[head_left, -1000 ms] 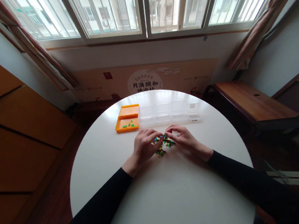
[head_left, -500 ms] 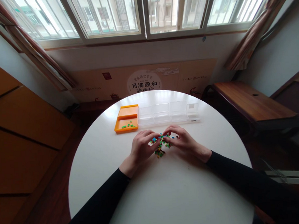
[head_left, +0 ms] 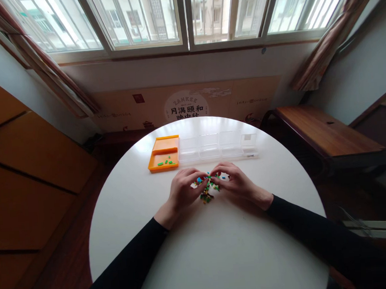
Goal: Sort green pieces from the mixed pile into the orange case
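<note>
My left hand (head_left: 186, 185) and my right hand (head_left: 233, 180) meet over a heap of small toy building bricks (head_left: 207, 196) on the white round table. Thumb and forefinger of each are pinched together, tips almost touching. A tiny green brick (head_left: 209, 176) shows between the fingertips, held from both sides. Green, blue, yellow and brown bricks lie loosely under and between the hands, and my fingers hide part of the heap. Beyond my left hand sits an open orange box (head_left: 153, 168) with several green bricks (head_left: 166, 161) in its near compartment.
Clear plastic boxes (head_left: 210, 153) with lids open stand in a row right of the orange box. The round white table (head_left: 207, 258) curves away on both sides. A wooden bench (head_left: 330, 128) is off to the right, and a printed cardboard panel (head_left: 111, 108) leans below the window.
Both hands stay in nearly the same place over the heap, still pinching at the tiny green brick. The view has shifted very slightly.
</note>
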Motion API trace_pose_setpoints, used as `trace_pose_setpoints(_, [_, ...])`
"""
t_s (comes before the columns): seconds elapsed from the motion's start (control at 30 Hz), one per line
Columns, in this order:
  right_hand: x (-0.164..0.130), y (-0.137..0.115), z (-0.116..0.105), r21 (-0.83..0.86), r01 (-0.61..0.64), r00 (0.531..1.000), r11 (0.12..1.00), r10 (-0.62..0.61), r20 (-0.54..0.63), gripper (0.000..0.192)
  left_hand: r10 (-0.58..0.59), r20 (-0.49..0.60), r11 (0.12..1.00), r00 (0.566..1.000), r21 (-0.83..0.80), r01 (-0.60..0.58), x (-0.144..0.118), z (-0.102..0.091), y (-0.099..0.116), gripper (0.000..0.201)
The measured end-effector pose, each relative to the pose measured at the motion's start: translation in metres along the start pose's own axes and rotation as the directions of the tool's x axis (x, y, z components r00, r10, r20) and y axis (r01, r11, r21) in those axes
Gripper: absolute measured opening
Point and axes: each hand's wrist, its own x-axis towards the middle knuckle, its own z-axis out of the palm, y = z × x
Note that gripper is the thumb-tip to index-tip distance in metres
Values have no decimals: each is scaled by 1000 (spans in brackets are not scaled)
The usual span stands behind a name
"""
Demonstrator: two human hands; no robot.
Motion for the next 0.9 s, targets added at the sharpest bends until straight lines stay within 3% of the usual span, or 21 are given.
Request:
trace_pose_setpoints(0.1, [0, -2, -2, -20, -14, 1000, 1000, 14, 0, 4, -6, -16, 999, 1000, 47, 7, 4, -3, -4, 6])
trace_pose_setpoints(0.2, [0, -4, -3, -31, -42, 999, 999, 42, -8, 4, -67, -148, 984, 987, 156, 91, 11, -20, -21, 8])
trace_pose_setpoints(0.27, [1, -5, -4, -26, -55, 998, 998, 54, -7, 6, -160, -263, 953, 951, 210, 218, 13, -39, -41, 11])
trace_pose_setpoints(0.4, [1, -5, -4, -22, -65, 998, 998, 65, 5, 7, -397, -250, 832, 883, 309, 462, 7, -78, -85, 11])
trace_pose_setpoints(0.5, [0, -5, -3, -19, -70, 997, 997, 70, 10, 8, -513, -265, 740, 817, 345, 577, -1, -94, -105, 14])
trace_pose_setpoints(0.7, [-1, -4, -2, -7, -85, 996, 996, 85, 5, 8, -528, -315, 672, 789, 413, 614, -4, -93, -119, 17])
trace_pose_setpoints(0.9, [1, -3, -4, -6, -95, 995, 995, 95, -6, 9, -518, -300, 699, 801, 390, 599, -4, -89, -120, 22])
